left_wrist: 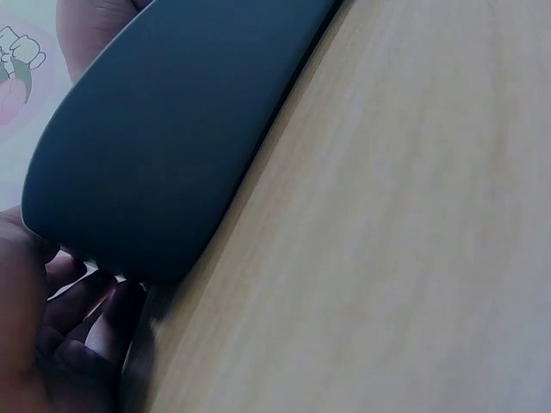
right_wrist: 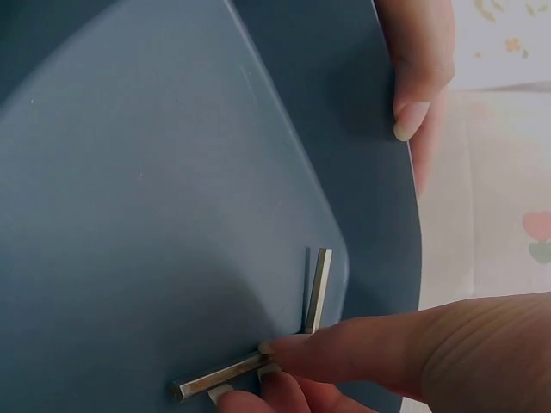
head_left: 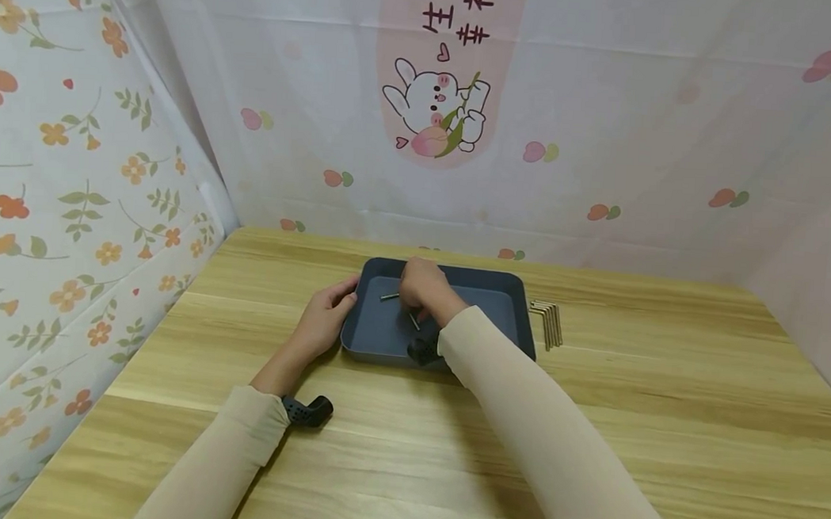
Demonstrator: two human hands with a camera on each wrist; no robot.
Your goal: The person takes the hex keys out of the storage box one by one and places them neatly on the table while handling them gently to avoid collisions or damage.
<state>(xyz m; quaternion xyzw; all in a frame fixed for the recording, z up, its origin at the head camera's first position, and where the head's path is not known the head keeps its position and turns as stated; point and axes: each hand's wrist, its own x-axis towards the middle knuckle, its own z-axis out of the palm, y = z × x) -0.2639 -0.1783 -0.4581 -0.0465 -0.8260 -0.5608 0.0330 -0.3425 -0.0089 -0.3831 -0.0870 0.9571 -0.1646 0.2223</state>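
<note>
A dark blue-grey rectangular tray (head_left: 374,349) lies on the wooden table. At its left side, my left hand (head_left: 325,315) holds the wall: the thumb (right_wrist: 411,119) hooks over the rim and the other fingers (left_wrist: 116,323) are against the outside. My right hand (head_left: 428,288) reaches down into the tray. Its fingertips pinch a metal hex key (right_wrist: 222,377) close over the tray floor. Two straight lengths of it show on either side of the fingertips, which hide where they meet.
Several L-shaped hex keys (head_left: 549,325) lie side by side on the table (head_left: 664,402), just right of the tray. A printed cloth (head_left: 309,126) hangs behind the table, and a floral cloth (head_left: 67,230) hangs along the left.
</note>
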